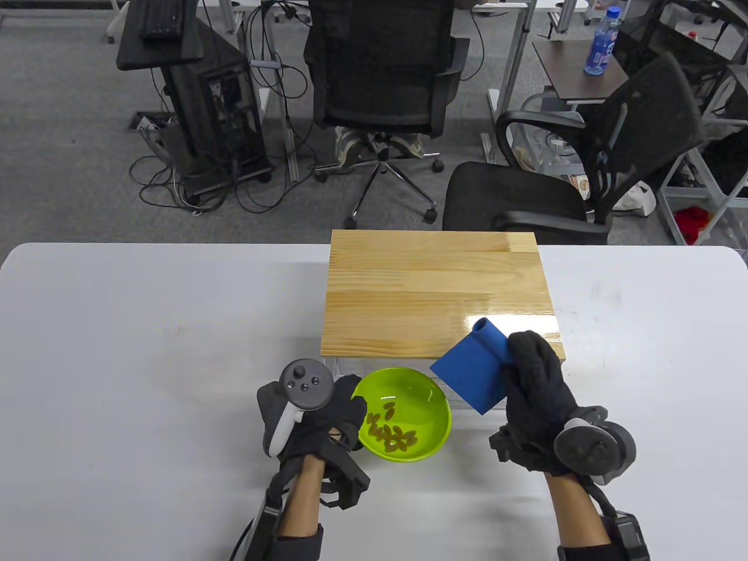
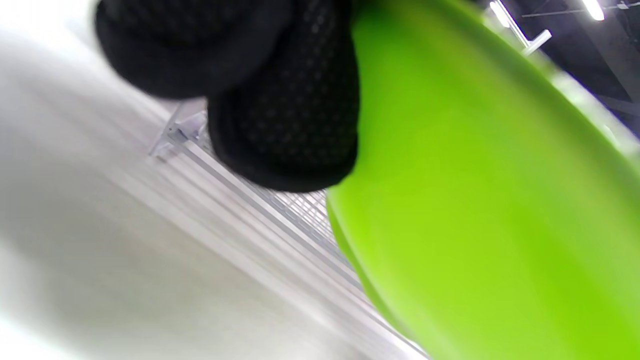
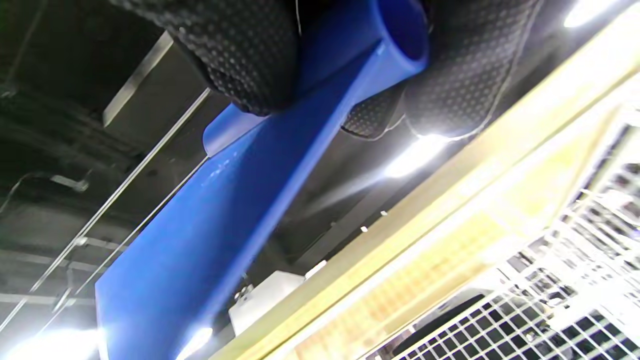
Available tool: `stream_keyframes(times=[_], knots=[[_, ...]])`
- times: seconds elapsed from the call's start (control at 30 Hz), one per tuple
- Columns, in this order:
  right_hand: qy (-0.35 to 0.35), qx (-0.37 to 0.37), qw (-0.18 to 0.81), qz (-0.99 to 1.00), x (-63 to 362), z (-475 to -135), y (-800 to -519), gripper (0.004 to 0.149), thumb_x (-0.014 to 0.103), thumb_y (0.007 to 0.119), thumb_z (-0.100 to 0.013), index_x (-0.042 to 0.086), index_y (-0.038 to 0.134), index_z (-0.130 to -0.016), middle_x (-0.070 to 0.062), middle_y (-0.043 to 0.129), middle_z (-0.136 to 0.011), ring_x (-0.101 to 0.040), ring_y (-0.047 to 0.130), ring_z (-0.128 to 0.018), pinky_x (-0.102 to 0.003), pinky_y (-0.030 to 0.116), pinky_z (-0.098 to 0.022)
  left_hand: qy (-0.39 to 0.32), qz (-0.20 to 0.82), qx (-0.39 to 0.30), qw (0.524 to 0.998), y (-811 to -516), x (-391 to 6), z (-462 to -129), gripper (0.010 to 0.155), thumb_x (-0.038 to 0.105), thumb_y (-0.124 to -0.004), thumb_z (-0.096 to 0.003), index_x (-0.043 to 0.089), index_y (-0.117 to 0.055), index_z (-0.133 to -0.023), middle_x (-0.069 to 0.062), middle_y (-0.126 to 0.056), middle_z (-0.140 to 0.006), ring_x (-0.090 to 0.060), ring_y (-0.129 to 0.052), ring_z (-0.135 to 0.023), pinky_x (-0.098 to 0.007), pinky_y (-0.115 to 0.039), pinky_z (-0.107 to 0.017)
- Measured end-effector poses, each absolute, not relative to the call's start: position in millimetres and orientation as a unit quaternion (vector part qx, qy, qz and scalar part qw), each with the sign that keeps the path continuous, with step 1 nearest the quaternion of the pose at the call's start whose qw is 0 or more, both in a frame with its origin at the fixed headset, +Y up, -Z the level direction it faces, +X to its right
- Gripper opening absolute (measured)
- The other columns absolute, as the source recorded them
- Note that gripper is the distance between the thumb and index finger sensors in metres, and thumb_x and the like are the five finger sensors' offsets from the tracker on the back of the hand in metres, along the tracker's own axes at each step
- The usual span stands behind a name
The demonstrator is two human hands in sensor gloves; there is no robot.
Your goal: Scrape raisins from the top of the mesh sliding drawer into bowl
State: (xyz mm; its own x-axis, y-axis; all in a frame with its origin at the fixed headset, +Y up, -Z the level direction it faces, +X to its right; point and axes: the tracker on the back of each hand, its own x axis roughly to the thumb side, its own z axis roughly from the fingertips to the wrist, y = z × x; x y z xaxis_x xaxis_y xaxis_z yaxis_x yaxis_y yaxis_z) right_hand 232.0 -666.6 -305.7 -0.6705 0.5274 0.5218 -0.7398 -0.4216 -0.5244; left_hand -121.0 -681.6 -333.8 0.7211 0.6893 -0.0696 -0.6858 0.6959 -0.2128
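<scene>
Mesh sliding drawer (image 1: pixel 350 365), white wire grid under a varnished pine top (image 1: pixel 438 292), set at the middle of the far edge of the white table (image 1: pixel 146 321); flat, glossy, pale-grained wood, rectangular, with glare near its front right corner. No raisins visible on the wooden top. Grid and frame rails seen close up in both wrist views, blurred in the left one.

Bowl (image 1: pixel 429 409): smooth lime-green plastic, round and shallow, held against the drawer's front edge just below the level of the top. Rim gripped by the left hand (image 1: pixel 310 421), gloved fingers (image 2: pixel 285 110) curled over the near left side of the rim.

Scraper (image 1: pixel 473 374): matte blue plastic, thin rectangular blade with a rolled tubular handle along one edge. Handle clasped by the right hand (image 1: pixel 534 385), fingers (image 3: pixel 240 45) wrapped round the tube; blade raised and tilted, overhanging the front right corner of the top, lower corner just beside the bowl's rim.

Raisins (image 1: pixel 391 435): small, oval, wrinkled, golden-brown, clustered on the bowl's floor toward the near side.

Judged progress: scraping apparently complete or nearly so, all visible raisins already inside the bowl; remaining, at most, a check of the top's glare-covered corner and setting down bowl and scraper.
</scene>
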Motion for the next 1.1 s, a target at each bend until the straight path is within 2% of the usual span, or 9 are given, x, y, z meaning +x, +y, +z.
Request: stream_keyframes(times=[0.13, 0.37, 0.5, 0.67, 0.83, 0.97, 1.1], knots=[[-0.369, 0.114, 0.415, 0.824, 243, -309, -675, 0.056, 0.017, 0.078, -0.053, 0.011, 0.056, -0.105, -0.02, 0.058, -0.104, -0.046, 0.08, -0.083, -0.061, 0.074, -0.055, -0.04, 0.375, -0.125, 0.918, -669, -122, -328, 0.054, 0.027, -0.079, -0.0535, 0.009, -0.072, -0.104, -0.016, -0.094, -0.087, -0.018, -0.112, -0.025, -0.026, -0.097, -0.02], [-0.358, 0.106, 0.417, 0.829, 244, -311, -682, 0.056, 0.017, 0.078, -0.053, 0.011, 0.057, -0.105, -0.02, 0.058, -0.104, -0.046, 0.081, -0.082, -0.062, 0.073, -0.056, -0.044, 0.402, -0.079, 0.911, -642, -140, -315, 0.053, 0.028, -0.079, -0.0535, 0.01, -0.073, -0.103, -0.016, -0.095, -0.086, -0.018, -0.112, -0.025, -0.026, -0.097, -0.02], [-0.357, 0.111, 0.414, 0.83, 242, -310, -682, 0.056, 0.017, 0.078, -0.053, 0.011, 0.057, -0.104, -0.02, 0.058, -0.104, -0.046, 0.081, -0.082, -0.062, 0.073, -0.056, 0.006, 0.45, -0.023, 0.893, -632, -169, -312, 0.052, 0.027, -0.079, -0.0534, 0.01, -0.073, -0.102, -0.016, -0.095, -0.085, -0.017, -0.112, -0.025, -0.025, -0.097, -0.02], [-0.363, 0.115, 0.408, 0.83, 242, -309, -679, 0.056, 0.017, 0.078, -0.053, 0.011, 0.057, -0.104, -0.02, 0.058, -0.104, -0.046, 0.08, -0.083, -0.061, 0.074, -0.056, 0.113, 0.5, 0.071, 0.856, -626, -215, -314, 0.052, 0.028, -0.079, -0.0533, 0.011, -0.073, -0.102, -0.015, -0.096, -0.085, -0.017, -0.112, -0.025, -0.025, -0.097, -0.02], [-0.361, 0.108, 0.418, 0.827, 244, -310, -680, 0.056, 0.017, 0.078, -0.053, 0.011, 0.057, -0.105, -0.02, 0.058, -0.104, -0.046, 0.081, -0.083, -0.061, 0.074, -0.056, 0.226, 0.494, 0.137, 0.828, -640, -262, -326, 0.052, 0.028, -0.078, -0.0533, 0.011, -0.072, -0.103, -0.015, -0.095, -0.086, -0.017, -0.112, -0.026, -0.026, -0.097, -0.021], [-0.363, 0.106, 0.422, 0.824, 245, -309, -678, 0.056, 0.017, 0.078, -0.053, 0.011, 0.057, -0.104, -0.02, 0.058, -0.104, -0.046, 0.08, -0.083, -0.061, 0.074, -0.056, 0.303, 0.456, 0.135, 0.826, -667, -288, -338, 0.053, 0.028, -0.078, -0.0535, 0.011, -0.07, -0.103, -0.015, -0.093, -0.088, -0.018, -0.112, -0.028, -0.026, -0.097, -0.022], [-0.364, 0.107, 0.426, 0.821, 245, -310, -678, 0.056, 0.018, 0.078, -0.053, 0.011, 0.057, -0.105, -0.02, 0.058, -0.104, -0.046, 0.08, -0.083, -0.061, 0.074, -0.056, 0.359, 0.43, 0.101, 0.822, -703, -300, -346, 0.053, 0.027, -0.078, -0.0534, 0.011, -0.07, -0.103, -0.015, -0.093, -0.088, -0.019, -0.113, -0.028, -0.027, -0.097, -0.022]])
